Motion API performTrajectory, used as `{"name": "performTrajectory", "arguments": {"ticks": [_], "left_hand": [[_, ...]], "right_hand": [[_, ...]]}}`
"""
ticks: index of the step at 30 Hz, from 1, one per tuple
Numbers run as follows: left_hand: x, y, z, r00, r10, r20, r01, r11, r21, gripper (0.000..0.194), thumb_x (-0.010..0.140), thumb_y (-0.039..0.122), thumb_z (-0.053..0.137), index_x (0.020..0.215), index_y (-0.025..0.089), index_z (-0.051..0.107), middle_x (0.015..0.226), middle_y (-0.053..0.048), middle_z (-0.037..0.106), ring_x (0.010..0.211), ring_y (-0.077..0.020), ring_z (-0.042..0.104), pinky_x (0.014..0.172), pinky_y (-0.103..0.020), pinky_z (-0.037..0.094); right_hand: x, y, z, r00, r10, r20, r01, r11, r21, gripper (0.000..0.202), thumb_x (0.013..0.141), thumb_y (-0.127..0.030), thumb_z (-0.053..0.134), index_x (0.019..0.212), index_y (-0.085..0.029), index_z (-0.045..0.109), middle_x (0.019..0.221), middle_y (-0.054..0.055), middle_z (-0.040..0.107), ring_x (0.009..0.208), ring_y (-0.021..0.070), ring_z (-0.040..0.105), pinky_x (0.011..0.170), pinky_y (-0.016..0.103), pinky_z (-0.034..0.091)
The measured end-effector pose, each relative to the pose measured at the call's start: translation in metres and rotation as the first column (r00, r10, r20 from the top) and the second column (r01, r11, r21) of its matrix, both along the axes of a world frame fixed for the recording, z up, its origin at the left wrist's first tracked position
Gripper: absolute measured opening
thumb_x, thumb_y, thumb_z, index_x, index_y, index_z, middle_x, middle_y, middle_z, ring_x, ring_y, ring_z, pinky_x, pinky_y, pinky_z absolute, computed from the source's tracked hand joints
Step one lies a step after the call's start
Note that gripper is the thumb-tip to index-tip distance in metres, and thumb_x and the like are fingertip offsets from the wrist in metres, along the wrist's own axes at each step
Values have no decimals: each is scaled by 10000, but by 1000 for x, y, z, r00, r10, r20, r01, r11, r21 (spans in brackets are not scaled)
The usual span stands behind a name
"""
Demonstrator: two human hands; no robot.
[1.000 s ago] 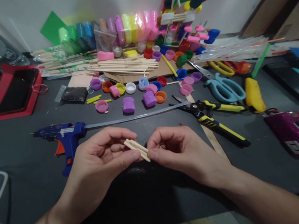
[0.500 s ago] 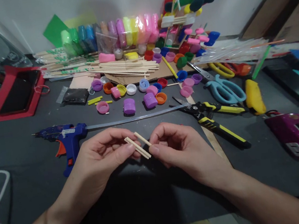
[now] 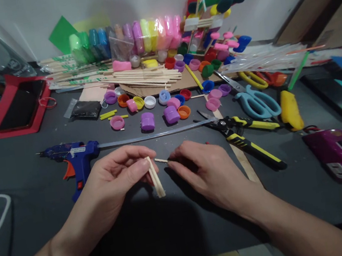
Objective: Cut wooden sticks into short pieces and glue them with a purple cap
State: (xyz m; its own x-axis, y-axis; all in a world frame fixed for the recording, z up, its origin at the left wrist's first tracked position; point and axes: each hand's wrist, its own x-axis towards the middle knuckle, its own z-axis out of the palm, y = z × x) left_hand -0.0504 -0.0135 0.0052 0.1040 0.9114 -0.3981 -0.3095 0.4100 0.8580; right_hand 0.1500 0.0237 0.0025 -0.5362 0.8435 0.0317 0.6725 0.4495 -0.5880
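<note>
Between the thumb and fingers of my left hand (image 3: 122,177) are short pale wooden sticks (image 3: 156,179), side by side and tilted down toward me. My right hand (image 3: 205,167) is lowered to the dark table, its thumb and fingertips closed on one short wooden stick (image 3: 161,160) that points left toward my left hand. A blue hot glue gun (image 3: 82,153) lies beside my left hand, a long clear glue stick (image 3: 147,136) running out of its back. Past my right hand lie pliers (image 3: 243,133) with black and yellow handles.
Behind the hands are colourful bottle caps (image 3: 150,102), purple clay pieces (image 3: 148,121) and a pile of wooden skewers (image 3: 149,76). Blue-handled scissors (image 3: 257,103) and a magenta device (image 3: 336,155) lie to the right. A phone (image 3: 23,104) rests on red paper at left.
My right hand has gone down to the table with its stick, away from the sticks in my left hand. Those sticks have turned to point more steeply downward.
</note>
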Motion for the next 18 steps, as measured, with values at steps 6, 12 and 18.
{"name": "performTrajectory", "arguments": {"ticks": [6,12,18], "left_hand": [[-1,1,-1,999,0,39,2,1000,-28,205,777,267,788,933,208,669,687,35,690,594,-74,647,554,-125,489],[4,0,-2,995,-94,15,95,995,-40,180,797,307,765,892,194,664,683,29,664,588,-78,611,568,-156,470],[-1,-3,0,963,-271,-15,270,962,-35,260,812,377,741,1016,219,712,871,-17,714,769,-137,656,666,-202,501]], "right_hand": [[0,-4,4,887,319,-335,-256,942,218,225,927,-156,600,1146,-180,645,890,34,652,764,119,589,670,222,456],[-7,-8,10,945,237,-224,-199,964,178,179,954,-288,580,829,-211,682,738,-19,666,637,88,571,589,197,415],[-8,-11,21,963,189,-194,-159,974,159,295,955,-294,547,700,-203,667,530,-28,591,499,90,521,502,220,365]]}}
